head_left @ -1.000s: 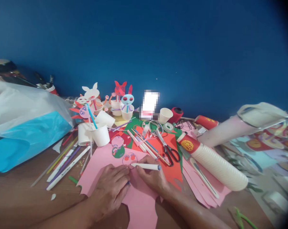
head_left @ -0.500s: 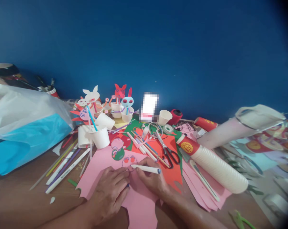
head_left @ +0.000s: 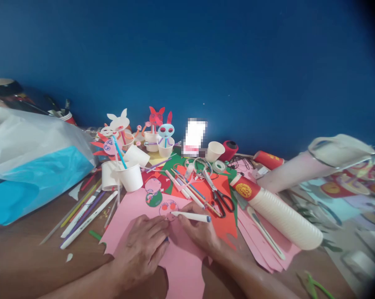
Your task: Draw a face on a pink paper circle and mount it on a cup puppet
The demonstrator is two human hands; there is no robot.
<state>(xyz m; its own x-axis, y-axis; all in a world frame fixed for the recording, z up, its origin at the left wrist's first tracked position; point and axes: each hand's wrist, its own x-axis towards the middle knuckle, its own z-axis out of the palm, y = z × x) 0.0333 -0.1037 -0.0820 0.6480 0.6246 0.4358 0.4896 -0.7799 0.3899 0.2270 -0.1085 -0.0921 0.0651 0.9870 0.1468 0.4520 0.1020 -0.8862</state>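
In my right hand [head_left: 200,230] is a white marker [head_left: 192,216] with a blue end. Its tip touches a face [head_left: 169,211] drawn on a sheet of pink paper [head_left: 187,265], with red eyes and dark lashes. My left hand [head_left: 145,245] rests on the same sheet, just left of the drawing. Between its thumb and curled fingers a small blue marker cap [head_left: 166,239] partly shows. Just beyond the drawn face lie a pink cut-out face [head_left: 153,186] and a green round piece [head_left: 154,199].
Scissors [head_left: 217,193] and pencils lie on orange paper [head_left: 220,232] ahead. Stacked paper cups [head_left: 283,218] lie on the right; a plastic bag [head_left: 35,166] is at left. Cups with paper figures [head_left: 165,137] stand near the blue wall [head_left: 187,54]. Several pens [head_left: 88,220] lie left.
The marker and my right hand have shifted slightly to the right and up over the face. Extra dark marks show below the eyes. My left hand stays on the paper.
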